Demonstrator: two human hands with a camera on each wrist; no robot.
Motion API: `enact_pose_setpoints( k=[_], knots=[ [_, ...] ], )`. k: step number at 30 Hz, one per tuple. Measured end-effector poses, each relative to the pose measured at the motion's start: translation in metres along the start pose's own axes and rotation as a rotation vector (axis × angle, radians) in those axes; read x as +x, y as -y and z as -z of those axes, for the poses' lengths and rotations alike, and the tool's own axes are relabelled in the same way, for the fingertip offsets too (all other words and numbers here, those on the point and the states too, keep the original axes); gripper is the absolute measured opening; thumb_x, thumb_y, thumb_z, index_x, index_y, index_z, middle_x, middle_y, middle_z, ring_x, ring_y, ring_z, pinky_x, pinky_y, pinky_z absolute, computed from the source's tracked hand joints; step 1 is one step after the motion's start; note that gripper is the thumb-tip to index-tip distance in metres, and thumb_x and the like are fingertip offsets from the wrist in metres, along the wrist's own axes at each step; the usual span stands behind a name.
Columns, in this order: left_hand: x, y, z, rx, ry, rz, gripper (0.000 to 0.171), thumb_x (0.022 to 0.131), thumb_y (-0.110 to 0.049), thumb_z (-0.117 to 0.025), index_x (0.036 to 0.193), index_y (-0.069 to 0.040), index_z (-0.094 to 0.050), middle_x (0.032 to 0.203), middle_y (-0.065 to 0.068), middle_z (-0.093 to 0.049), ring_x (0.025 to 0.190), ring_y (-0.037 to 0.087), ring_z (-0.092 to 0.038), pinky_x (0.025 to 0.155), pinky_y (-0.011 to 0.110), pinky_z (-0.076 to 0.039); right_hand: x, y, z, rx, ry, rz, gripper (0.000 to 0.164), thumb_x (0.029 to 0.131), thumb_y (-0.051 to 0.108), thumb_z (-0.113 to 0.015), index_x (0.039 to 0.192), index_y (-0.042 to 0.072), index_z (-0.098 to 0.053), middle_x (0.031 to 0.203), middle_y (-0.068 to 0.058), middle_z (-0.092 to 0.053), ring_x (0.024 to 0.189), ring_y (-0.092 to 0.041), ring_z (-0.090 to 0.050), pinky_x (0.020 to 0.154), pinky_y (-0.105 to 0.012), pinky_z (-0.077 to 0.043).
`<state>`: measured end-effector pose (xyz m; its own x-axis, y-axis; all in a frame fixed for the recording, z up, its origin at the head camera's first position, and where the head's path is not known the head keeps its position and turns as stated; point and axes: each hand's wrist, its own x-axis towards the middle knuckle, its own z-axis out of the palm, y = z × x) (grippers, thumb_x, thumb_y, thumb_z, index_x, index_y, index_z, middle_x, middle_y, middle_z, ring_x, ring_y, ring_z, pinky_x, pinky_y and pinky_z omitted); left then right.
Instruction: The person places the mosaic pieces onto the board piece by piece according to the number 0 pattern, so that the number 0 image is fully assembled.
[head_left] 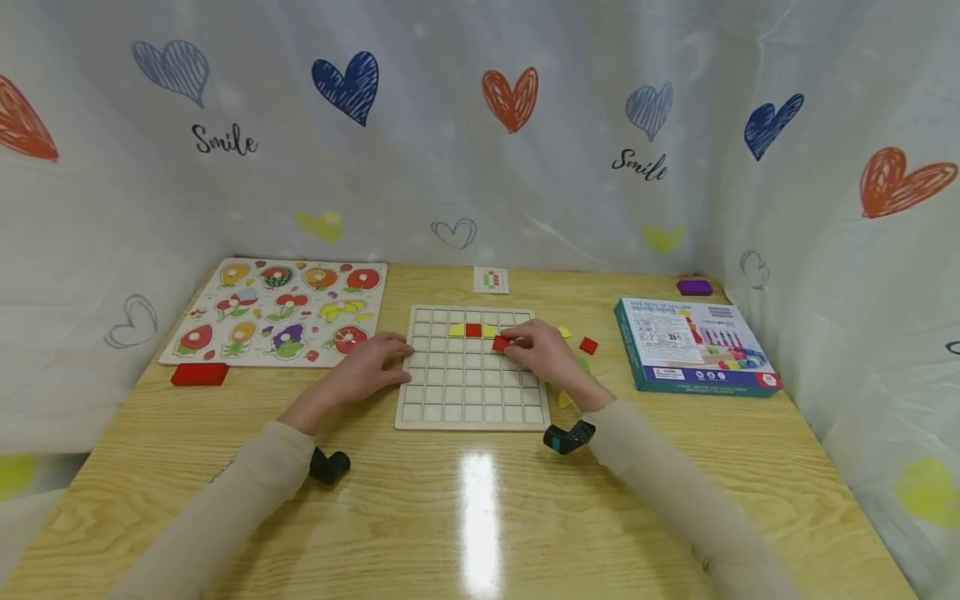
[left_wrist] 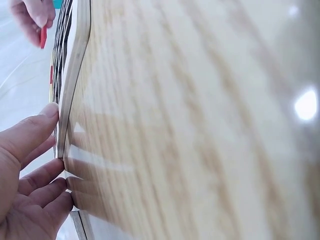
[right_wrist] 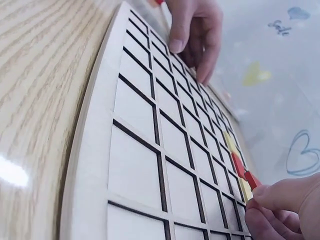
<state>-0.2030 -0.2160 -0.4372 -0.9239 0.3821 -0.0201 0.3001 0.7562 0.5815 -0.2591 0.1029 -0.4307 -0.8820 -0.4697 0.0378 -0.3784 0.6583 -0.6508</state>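
Note:
A wooden grid board [head_left: 473, 400] with square cells lies on the table. In its upper part sit a red square tile [head_left: 473, 330] and two yellow pieces, one yellow piece [head_left: 456, 330] to its left and the other to its right. My right hand [head_left: 546, 357] pinches another red tile [head_left: 500, 343] between thumb and fingers, just above the cells near those pieces; the right wrist view shows this held tile [right_wrist: 252, 179] tilted. At the board's left edge, my left hand [head_left: 371, 364] rests its thumb and fingertips against the frame, fingers loosely extended.
Right of the board lie a loose red tile [head_left: 588, 345], yellow pieces [head_left: 565, 332] and a partly covered green piece [head_left: 583, 364]. A pattern card [head_left: 491, 280] lies behind. Fruit puzzle [head_left: 255, 329] and red block [head_left: 199, 374] are left; a box [head_left: 697, 358] and purple block [head_left: 694, 287] right.

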Motion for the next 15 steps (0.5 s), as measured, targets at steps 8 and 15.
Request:
enact_pose_setpoints(
  k=[8, 15],
  knots=[
    [0.000, 0.000, -0.001, -0.005, 0.003, 0.002, 0.044, 0.092, -0.022, -0.070, 0.129, -0.001, -0.060, 0.142, 0.024, -0.045, 0.132, 0.041, -0.041, 0.107, 0.054, -0.035, 0.012, 0.005, -0.011, 0.005, 0.016, -0.029, 0.031, 0.094, 0.014, -0.067, 0.124, 0.006, -0.067, 0.124, -0.013, -0.062, 0.107, -0.027, -0.063, 0.092, -0.041, -0.051],
    [0.001, 0.002, -0.001, -0.002, -0.001, 0.002, 0.044, 0.091, -0.022, -0.071, 0.129, 0.000, -0.061, 0.141, 0.024, -0.046, 0.132, 0.040, -0.042, 0.107, 0.054, -0.035, 0.016, 0.009, -0.012, -0.066, 0.018, 0.002, 0.029, 0.094, 0.014, -0.066, 0.122, 0.006, -0.069, 0.118, -0.013, -0.064, 0.108, -0.027, -0.060, 0.092, -0.042, -0.050]
  ],
)
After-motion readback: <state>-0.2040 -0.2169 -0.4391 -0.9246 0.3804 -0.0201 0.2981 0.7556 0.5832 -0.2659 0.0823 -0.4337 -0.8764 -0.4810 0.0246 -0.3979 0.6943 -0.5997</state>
